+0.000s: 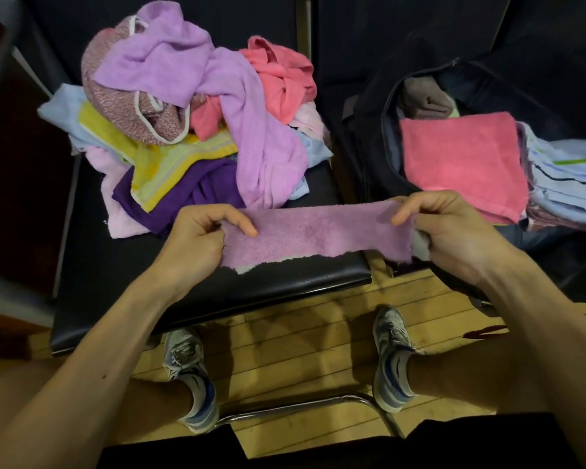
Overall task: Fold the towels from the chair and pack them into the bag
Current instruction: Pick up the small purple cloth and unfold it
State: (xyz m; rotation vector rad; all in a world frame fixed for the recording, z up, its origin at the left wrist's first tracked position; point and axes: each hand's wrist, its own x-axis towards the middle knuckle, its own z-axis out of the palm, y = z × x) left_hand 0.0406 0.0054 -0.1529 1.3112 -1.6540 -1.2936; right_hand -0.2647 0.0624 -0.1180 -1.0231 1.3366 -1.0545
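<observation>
A small fluffy lilac towel (315, 231) is stretched flat between my hands above the front of the black chair seat (190, 292). My left hand (200, 238) pinches its left end, thumb on top. My right hand (454, 231) pinches its right end. Behind it a heap of unfolded towels (190, 106) covers the seat: lilac, pink, yellow, purple, pale blue. To the right lies an open black bag (369, 157) with a folded pink towel (460, 160) on top and striped pale-blue towels (569, 177) beside it.
A brown folded cloth (423, 96) sits at the back of the bag. Below are a wooden floor (301, 346), my two sneakers (190, 374) and a chrome chair leg (301, 406). Dark chair backs rise behind the seats.
</observation>
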